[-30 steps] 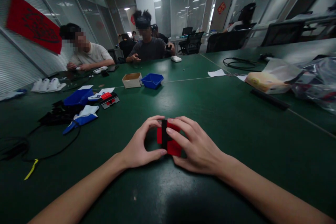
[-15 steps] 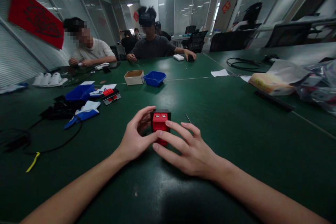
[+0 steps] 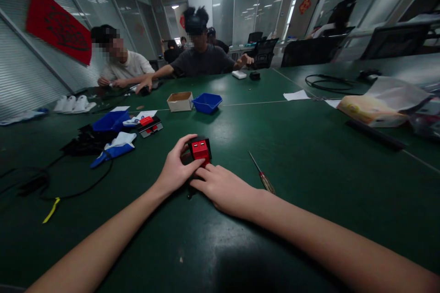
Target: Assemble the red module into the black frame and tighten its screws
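L hand [image 3: 175, 169] clamped on red box [image 3: 200, 150], R hand [image 3: 223, 187] at its near side, grip unclear; screwdriver [image 3: 265, 181] rt of box; box's white marks [image 3: 195, 145] illegible.

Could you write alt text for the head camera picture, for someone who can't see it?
A left hand holds a small red-and-black object at a green table, the right hand by its lower part. A screwdriver lies to the right; farther back stand a cardboard box and a blue tray, with people beyond.
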A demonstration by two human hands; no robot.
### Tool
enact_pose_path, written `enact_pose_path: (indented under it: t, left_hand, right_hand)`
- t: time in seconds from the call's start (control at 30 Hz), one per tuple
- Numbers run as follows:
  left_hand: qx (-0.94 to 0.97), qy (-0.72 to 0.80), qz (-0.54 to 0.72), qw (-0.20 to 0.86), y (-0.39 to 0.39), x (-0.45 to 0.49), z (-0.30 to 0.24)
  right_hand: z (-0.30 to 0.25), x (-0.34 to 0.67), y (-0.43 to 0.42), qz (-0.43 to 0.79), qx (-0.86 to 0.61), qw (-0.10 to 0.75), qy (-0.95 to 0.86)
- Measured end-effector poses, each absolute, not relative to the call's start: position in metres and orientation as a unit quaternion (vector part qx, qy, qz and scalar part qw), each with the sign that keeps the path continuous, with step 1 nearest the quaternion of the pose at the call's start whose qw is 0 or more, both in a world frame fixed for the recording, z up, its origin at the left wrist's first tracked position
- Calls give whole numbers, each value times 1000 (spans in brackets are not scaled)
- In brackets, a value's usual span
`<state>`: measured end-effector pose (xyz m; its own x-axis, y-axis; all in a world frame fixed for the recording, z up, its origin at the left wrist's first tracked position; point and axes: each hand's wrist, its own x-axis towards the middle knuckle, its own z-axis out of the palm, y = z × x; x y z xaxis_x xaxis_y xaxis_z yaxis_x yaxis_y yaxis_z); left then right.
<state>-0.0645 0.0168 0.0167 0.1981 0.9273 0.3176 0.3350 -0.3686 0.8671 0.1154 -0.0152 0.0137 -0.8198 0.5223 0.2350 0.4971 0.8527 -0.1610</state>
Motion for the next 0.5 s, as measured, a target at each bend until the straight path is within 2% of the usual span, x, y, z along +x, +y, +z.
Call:
enact_pose_path:
  t: [0.13,0.23,0.4,0.5]
  left_hand:
    - [733,436,422,308,10,-60,15]
    - [751,415,392,333,4,-55,15]
    - [774,381,317,394,-4,-51,18]
    - [787,353,283,419,-3,-55,18]
  right_hand:
    - [11,139,-24,58,-277,128,-950]
    - [8,166,-36,97,-302,145,-937]
    - [10,195,-48,268,-344,287,-853]
    - [13,200,-51,311,-384,344,-798]
